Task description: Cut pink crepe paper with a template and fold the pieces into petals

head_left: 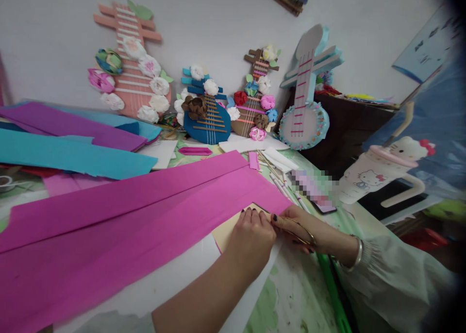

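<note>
A large sheet of pink paper [145, 216] stretches across the table from the lower left to the middle. My left hand [254, 233] presses down on a cream-coloured card [225, 230] lying at the pink paper's near edge, its fingers bent and close together. Just right of it, my right hand [294, 226] is wrapped round gold-handled scissors [300, 230]. The scissors' blades are mostly hidden by my hands at the card's right corner. White paper [174, 279] lies beneath the pink sheet.
Flower-decorated paper instruments [207, 124] lean against the wall. Teal paper [73, 153] and purple paper [80, 129] lie at left. Thin sticks [284, 185], a phone [315, 192] and a pink-lidded cup [371, 175] are at right. A green strip [333, 289] lies near my right forearm.
</note>
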Demonstrator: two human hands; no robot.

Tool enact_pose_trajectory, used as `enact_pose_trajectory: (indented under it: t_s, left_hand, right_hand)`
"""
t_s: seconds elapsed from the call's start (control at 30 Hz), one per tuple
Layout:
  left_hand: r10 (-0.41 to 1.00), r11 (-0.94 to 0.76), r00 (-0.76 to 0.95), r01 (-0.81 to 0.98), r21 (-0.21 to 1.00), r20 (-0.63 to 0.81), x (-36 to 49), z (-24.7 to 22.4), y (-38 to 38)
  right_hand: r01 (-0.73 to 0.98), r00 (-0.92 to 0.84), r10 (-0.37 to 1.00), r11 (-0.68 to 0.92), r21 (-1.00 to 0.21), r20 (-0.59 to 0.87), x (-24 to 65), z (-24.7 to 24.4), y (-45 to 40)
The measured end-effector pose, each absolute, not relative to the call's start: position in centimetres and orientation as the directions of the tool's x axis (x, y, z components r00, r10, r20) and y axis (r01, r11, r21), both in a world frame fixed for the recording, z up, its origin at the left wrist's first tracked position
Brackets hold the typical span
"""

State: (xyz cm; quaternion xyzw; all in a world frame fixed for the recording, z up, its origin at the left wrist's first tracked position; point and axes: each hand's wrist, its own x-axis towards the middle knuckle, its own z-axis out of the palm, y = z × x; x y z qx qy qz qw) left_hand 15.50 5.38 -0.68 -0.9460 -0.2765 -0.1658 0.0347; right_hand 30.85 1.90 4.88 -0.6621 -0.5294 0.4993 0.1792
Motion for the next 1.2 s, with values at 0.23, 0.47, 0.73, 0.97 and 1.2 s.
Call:
enact_pose_trajectory:
  t_s: [0.23, 0.47, 0.73, 0.97, 1.2]
  left_hand:
    - [0.517, -0.845, 0.794, 0.534, 0.041, 0.32, 15.5, -0.5, 5.3]
    - [0.5, -0.851, 0.813, 0.526, -0.006, 0.299, 15.4, -0.4, 5.1]
    - [0.479, -0.842, 0.827, 0.528, -0.114, 0.293, 15.5, -0.7, 5.0]
    - [0.463, -0.824, 0.836, 0.528, -0.206, 0.294, 15.7, -1.4, 4.9]
    - [0.384, -0.838, 0.875, 0.464, -0.287, 0.295, 15.2, -1.7, 4.1]
  right_hand:
    - [0.524, -0.023, 0.873, -0.404, -0.75, -0.487, 30.4, 5.2, 2.0]
    - [0.387, -0.005, 0.877, -0.442, -0.809, -0.481, 31.1, 5.2, 0.3]
    - [0.42, 0.013, 0.927, -0.345, -0.839, -0.375, 33.9, 6.2, -0.4]
    - [0.852, -0.151, 0.983, 0.185, -0.49, 0.108, 36.2, 5.1, 2.9]
    - [0.88, -0.263, 0.959, 0.285, -0.38, 0.109, 36.3, 3.2, 2.5]
